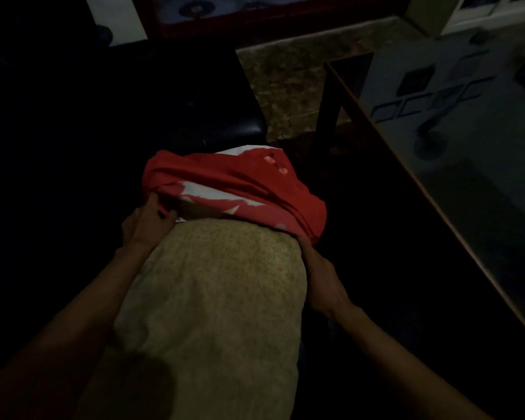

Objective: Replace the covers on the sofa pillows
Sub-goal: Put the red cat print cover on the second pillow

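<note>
The left hand (147, 221) has its grip closed on the bunched edge of the red cover (234, 189), fingers curled over the hem at the pillow's left shoulder, dark-painted nails showing against the cloth. The right hand (319, 272) lies along the pillow's right side, its fingertips tucked under the cover's hem at the right corner; how tightly that grip closes on the cloth cannot be told, since the fingertips are hidden by the fabric. Between the two hands lies the pillow (219, 298), a tan, speckled cushion running lengthwise from 6 o'clock toward 12, its near end over the person's lap. The red cover, with white patches and some pale pink marks, sits gathered over the pillow's far end only, at 12 o'clock from both grips, leaving most of the tan body bare. Beyond it, toward 11 o'clock, is a dark seat cushion (194, 95). At 2 to 3 o'clock stands a glass-topped desk (467, 165) with a wooden edge, and mottled floor (285, 86) shows between the two.
</note>
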Demonstrator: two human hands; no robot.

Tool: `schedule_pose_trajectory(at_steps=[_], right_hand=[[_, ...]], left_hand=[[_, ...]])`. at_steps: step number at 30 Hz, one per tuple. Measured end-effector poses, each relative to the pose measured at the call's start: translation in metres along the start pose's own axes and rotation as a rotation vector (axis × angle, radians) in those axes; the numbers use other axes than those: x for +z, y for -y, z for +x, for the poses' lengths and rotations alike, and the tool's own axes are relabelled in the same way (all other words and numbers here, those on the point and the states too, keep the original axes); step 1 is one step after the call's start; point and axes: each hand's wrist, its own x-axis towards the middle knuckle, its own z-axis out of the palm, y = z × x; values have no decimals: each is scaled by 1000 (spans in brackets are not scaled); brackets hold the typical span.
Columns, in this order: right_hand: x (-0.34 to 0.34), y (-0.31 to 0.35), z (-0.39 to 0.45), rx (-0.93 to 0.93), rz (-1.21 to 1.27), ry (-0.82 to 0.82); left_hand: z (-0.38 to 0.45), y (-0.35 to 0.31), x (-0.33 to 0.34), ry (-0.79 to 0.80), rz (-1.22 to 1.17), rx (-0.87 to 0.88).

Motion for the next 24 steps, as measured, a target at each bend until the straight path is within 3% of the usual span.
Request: schedule_pose_trajectory(at_steps=[3, 8, 9, 13, 17, 19, 21, 24], right_hand=[[-11, 0, 6, -102, 60, -24], [-28, 32, 31, 352, 351, 86], [-27, 41, 36, 406, 350, 85], [-3, 68, 47, 411, -29, 11], [14, 59, 66, 433, -13, -67], [20, 51, 65, 383, 25, -146], [27, 42, 56, 296, 62, -251], [31, 33, 45, 256, 64, -322]], left_hand=[[-3, 11, -1, 13, 29, -91], [-12, 14, -5, -17, -154, -200], [-10, 17, -6, -28, -183, -201], [5, 35, -12, -10, -377, -268], [20, 59, -12, 225, -740, -426], [22, 65, -13, 293, -858, -396], [22, 76, -14, 214, -838, -334], [9, 99, -8, 18, -474, -102]])
